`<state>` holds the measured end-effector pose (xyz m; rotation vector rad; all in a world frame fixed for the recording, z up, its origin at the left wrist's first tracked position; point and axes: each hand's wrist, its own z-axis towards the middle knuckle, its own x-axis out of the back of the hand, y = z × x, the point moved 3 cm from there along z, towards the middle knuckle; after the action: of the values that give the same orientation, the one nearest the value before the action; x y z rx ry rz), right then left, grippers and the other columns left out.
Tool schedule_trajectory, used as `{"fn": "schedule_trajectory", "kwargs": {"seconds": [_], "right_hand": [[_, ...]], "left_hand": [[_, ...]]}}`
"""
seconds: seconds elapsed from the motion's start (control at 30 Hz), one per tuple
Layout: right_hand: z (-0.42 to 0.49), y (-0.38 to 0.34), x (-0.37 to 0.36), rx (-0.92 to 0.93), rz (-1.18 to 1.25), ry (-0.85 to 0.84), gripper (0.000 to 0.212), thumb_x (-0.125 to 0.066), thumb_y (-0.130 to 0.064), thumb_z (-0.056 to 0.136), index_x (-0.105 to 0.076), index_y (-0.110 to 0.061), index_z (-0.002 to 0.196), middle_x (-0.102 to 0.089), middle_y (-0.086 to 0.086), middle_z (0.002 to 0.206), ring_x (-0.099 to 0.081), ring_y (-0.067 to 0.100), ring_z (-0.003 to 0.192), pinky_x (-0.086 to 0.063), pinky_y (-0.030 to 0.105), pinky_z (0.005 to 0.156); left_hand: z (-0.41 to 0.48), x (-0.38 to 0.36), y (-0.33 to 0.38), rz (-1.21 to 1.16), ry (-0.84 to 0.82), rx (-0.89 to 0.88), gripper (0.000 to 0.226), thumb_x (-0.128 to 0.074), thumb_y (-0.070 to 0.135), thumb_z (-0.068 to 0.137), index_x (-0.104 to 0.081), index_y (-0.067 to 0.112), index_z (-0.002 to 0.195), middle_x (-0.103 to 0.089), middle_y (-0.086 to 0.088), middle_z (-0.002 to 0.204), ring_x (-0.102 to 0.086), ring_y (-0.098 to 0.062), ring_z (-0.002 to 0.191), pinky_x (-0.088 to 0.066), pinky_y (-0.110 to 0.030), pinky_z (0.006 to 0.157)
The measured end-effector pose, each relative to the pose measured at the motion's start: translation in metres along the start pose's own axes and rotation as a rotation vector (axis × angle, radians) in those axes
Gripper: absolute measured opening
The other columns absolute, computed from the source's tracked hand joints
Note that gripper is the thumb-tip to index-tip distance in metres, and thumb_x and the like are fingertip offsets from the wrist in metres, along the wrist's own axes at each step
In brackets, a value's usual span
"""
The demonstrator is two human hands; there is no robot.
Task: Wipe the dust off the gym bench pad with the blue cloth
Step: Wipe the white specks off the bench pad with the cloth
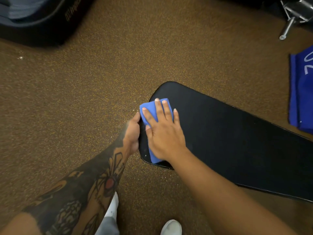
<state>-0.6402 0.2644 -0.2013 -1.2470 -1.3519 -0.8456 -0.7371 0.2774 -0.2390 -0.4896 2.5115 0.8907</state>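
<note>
A long black gym bench pad (233, 138) runs from the centre of the view to the right edge. A folded blue cloth (149, 109) lies on its near left end. My right hand (165, 131) presses flat on the cloth with the fingers spread, covering most of it. My left hand (133, 133), on a tattooed forearm, grips the pad's left edge just beside the cloth. A few pale specks show on the pad near its lower left corner.
Speckled brown rubber floor (84, 99) surrounds the bench. A black bag or case (39, 22) sits at top left, chrome bars (291, 19) at top right, a blue fabric item (303, 92) with white lettering at the right edge. My white shoes (171, 227) are below.
</note>
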Motion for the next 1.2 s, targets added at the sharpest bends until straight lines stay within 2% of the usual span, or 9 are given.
{"fn": "schedule_trajectory", "kwargs": {"seconds": [0.13, 0.23, 0.37, 0.5, 0.57, 0.7, 0.87, 1.0, 1.2], "right_hand": [[0.037, -0.003, 0.007, -0.147, 0.028, 0.028, 0.056, -0.028, -0.038, 0.102, -0.018, -0.030, 0.156, 0.005, 0.011, 0.166, 0.012, 0.029, 0.152, 0.001, 0.054, 0.121], [0.047, -0.010, 0.007, -0.209, 0.029, 0.028, 0.056, -0.029, -0.038, 0.102, -0.020, -0.028, 0.156, 0.005, 0.014, 0.166, 0.012, 0.032, 0.151, 0.003, 0.055, 0.120], [0.006, -0.027, -0.001, -0.059, 0.019, 0.059, 0.056, -0.032, -0.037, 0.100, -0.026, -0.026, 0.155, 0.001, 0.014, 0.166, 0.008, 0.032, 0.152, -0.003, 0.055, 0.120], [-0.034, -0.011, -0.009, 0.037, 0.018, 0.023, 0.056, -0.032, -0.037, 0.100, -0.025, -0.029, 0.155, -0.003, 0.011, 0.166, 0.004, 0.029, 0.153, -0.005, 0.054, 0.121], [-0.022, 0.001, -0.006, -0.036, 0.008, 0.047, 0.056, -0.031, -0.038, 0.101, -0.022, -0.033, 0.155, -0.001, 0.011, 0.166, 0.006, 0.029, 0.152, -0.003, 0.054, 0.121], [0.008, -0.011, -0.003, -0.233, 0.044, 0.086, 0.057, -0.030, -0.037, 0.101, -0.018, -0.031, 0.156, 0.002, 0.016, 0.165, 0.008, 0.033, 0.152, -0.001, 0.055, 0.120], [-0.017, -0.033, -0.011, -0.149, 0.060, 0.096, 0.058, -0.032, -0.036, 0.100, -0.020, -0.028, 0.156, 0.002, 0.016, 0.166, 0.010, 0.031, 0.152, 0.002, 0.054, 0.121], [-0.061, -0.031, -0.018, -0.017, 0.059, 0.040, 0.058, -0.030, -0.037, 0.101, -0.017, -0.027, 0.157, 0.003, 0.013, 0.166, 0.009, 0.028, 0.152, -0.001, 0.053, 0.122], [-0.013, -0.029, -0.010, -0.265, 0.074, 0.073, 0.057, -0.028, -0.037, 0.102, -0.014, -0.030, 0.157, 0.007, 0.016, 0.165, 0.012, 0.031, 0.151, 0.004, 0.054, 0.120]], "left_hand": [[0.000, -0.002, 0.001, -0.028, 0.004, -0.037, 0.045, -0.029, 0.038, 0.106, -0.069, 0.018, 0.111, -0.076, -0.006, 0.109, -0.073, -0.015, 0.094, -0.058, -0.025, 0.073], [0.000, 0.001, 0.001, -0.036, 0.009, -0.017, 0.049, -0.026, 0.040, 0.106, -0.062, 0.015, 0.128, -0.070, -0.011, 0.123, -0.070, -0.020, 0.105, -0.058, -0.031, 0.082], [0.006, 0.009, -0.004, -0.084, 0.045, -0.014, 0.053, -0.023, 0.043, 0.106, -0.060, 0.014, 0.132, -0.067, -0.009, 0.131, -0.062, -0.022, 0.122, -0.044, -0.036, 0.108], [0.006, 0.012, -0.003, -0.087, 0.105, 0.025, 0.063, -0.019, 0.050, 0.105, -0.051, 0.009, 0.141, -0.061, -0.018, 0.136, -0.061, -0.028, 0.122, -0.050, -0.036, 0.097], [0.006, 0.011, -0.002, -0.055, 0.122, -0.005, 0.060, -0.019, 0.047, 0.106, -0.053, 0.011, 0.139, -0.062, -0.014, 0.135, -0.065, -0.023, 0.115, -0.052, -0.033, 0.091], [0.010, 0.014, -0.003, -0.092, 0.091, -0.020, 0.059, -0.016, 0.051, 0.105, -0.047, 0.022, 0.146, -0.059, -0.008, 0.141, -0.057, -0.023, 0.128, -0.039, -0.040, 0.111], [0.013, 0.019, -0.005, -0.125, 0.101, -0.035, 0.068, -0.013, 0.051, 0.105, -0.051, 0.007, 0.141, -0.064, -0.018, 0.132, -0.063, -0.030, 0.120, -0.045, -0.043, 0.107], [0.009, 0.017, -0.003, -0.139, 0.146, -0.009, 0.058, -0.017, 0.053, 0.104, -0.053, 0.022, 0.136, -0.069, -0.019, 0.120, -0.068, -0.033, 0.109, -0.053, -0.042, 0.086], [0.007, 0.015, -0.005, -0.083, 0.087, -0.026, 0.062, -0.014, 0.048, 0.106, -0.051, 0.012, 0.141, -0.062, -0.015, 0.135, -0.061, -0.027, 0.123, -0.041, -0.041, 0.109]]}}
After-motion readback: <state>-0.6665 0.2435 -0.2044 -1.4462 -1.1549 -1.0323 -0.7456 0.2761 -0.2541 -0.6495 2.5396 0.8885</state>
